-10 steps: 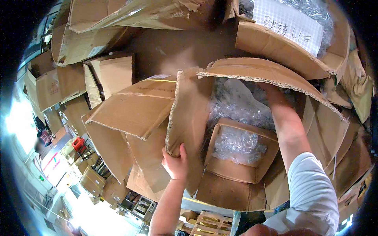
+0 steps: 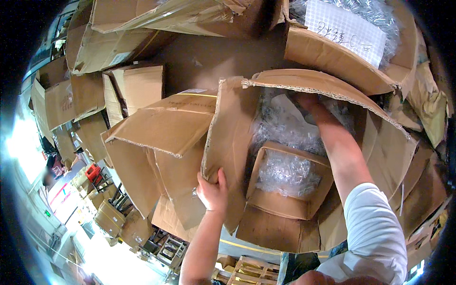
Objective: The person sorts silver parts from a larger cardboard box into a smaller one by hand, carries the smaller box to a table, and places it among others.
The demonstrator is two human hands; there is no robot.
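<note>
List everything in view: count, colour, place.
Large open box: 1, brown, centre
Smaller open box: 1, brown, inside large box
Another open box: 1, brown, upper right
Clear plastic packing: count unclear, transparent, in all three
Pale sheet: 1, whitish, inside the large box
Gridded sheet: 1, white, in upper-right box
Other boxes: many, brown, mostly left
Red object: 1, red, left background
Wooden pallet: at least 1, tan, bottom
Sleeve: 1, white, lower right
Left hand: 1, bare, gripping left flap
Right hand: 1, bare, inside the large box
</note>
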